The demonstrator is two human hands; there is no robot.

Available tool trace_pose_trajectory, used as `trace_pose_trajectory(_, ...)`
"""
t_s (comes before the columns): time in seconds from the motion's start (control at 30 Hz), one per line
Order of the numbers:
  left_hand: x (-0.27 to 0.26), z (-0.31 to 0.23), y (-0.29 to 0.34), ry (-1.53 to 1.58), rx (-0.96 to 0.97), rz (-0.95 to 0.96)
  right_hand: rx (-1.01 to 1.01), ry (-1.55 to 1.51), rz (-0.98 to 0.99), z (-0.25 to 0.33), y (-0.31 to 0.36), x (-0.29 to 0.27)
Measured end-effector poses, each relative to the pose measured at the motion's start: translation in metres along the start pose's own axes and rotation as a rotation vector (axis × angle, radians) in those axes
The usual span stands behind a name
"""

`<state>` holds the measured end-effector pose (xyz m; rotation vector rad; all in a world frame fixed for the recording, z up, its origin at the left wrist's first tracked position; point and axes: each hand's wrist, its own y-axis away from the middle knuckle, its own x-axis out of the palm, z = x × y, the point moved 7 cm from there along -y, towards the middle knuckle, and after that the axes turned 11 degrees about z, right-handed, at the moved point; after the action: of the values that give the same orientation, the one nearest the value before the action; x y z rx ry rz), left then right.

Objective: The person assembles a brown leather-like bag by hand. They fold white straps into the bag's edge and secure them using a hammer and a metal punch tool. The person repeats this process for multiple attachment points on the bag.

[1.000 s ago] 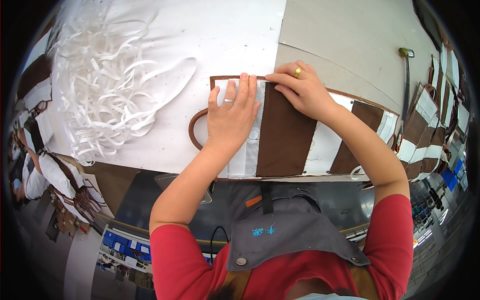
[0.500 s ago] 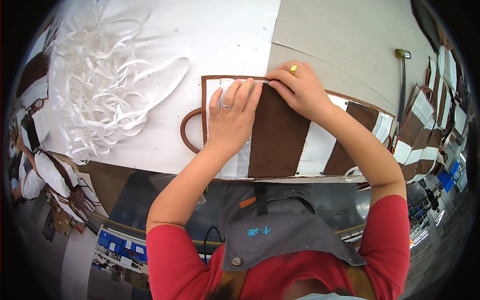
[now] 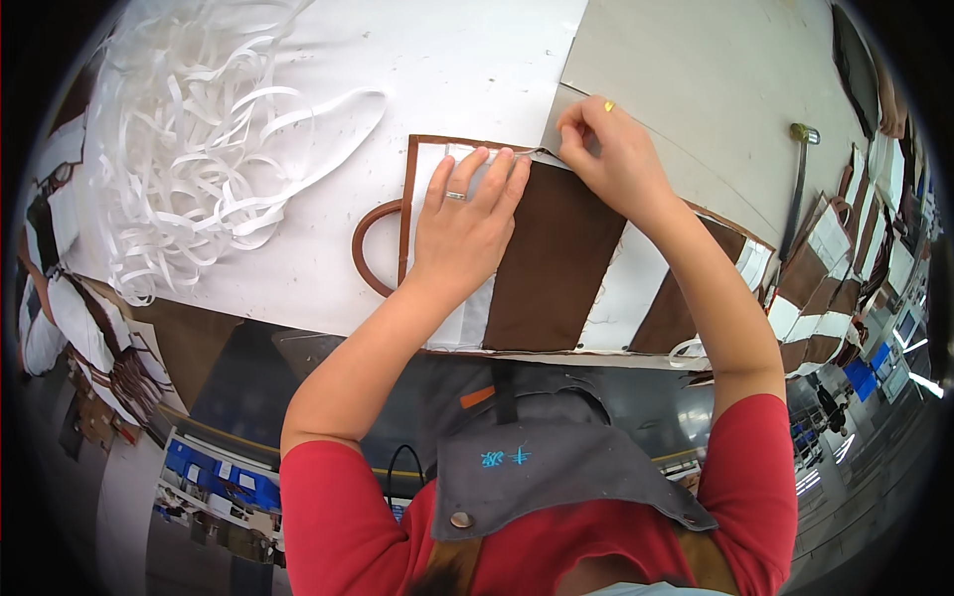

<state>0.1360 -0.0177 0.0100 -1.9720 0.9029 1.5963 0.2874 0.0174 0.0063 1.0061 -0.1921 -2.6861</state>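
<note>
A bag panel (image 3: 552,253) of brown and white bands, edged in brown, lies along the front of the table. A brown loop handle (image 3: 365,248) sticks out from its left end. My left hand (image 3: 467,214) lies flat on the white band at that end, fingers stretched up to the far edge. Just right of those fingertips, my right hand (image 3: 614,149) is raised slightly off the far edge, thumb and forefinger pinched. A thin pale strip (image 3: 532,151) runs along the edge toward the pinch; whether its end is between the fingers is too small to tell.
A tangled heap of white tape (image 3: 199,149) covers the table's left side. A hammer (image 3: 801,169) lies to the right. Beyond it are more striped brown and white pieces (image 3: 820,268). A grey board (image 3: 696,70) covers the far right of the white tabletop (image 3: 467,60).
My right hand has lifted from the panel's far edge and moved up and slightly right, with its fingers pinched. My left hand stays flat on the panel. The view has shifted slightly.
</note>
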Motion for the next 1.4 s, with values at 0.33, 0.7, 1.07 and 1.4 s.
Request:
trace_pose_trajectory(0.33, -0.002, 0.003, 0.002, 0.068, -0.007, 0.003, -0.249, 0.136, 0.061, 0.012, 0.018, 0.018)
trace_pose_trajectory(0.7, -0.002, 0.010, 0.002, 0.130, 0.040, 0.002, -0.322, 0.313, 0.115, 0.021, 0.020, 0.021)
trace_pose_trajectory(1.07, -0.011, 0.009, -0.007, 0.167, -0.013, 0.027, -0.274, 0.174, 0.104, 0.007, 0.026, 0.011)
trace_pose_trajectory(1.4, -0.013, 0.013, -0.012, -0.018, 0.126, 0.010, -0.459, 0.646, 0.140, 0.014, 0.046, 0.008)
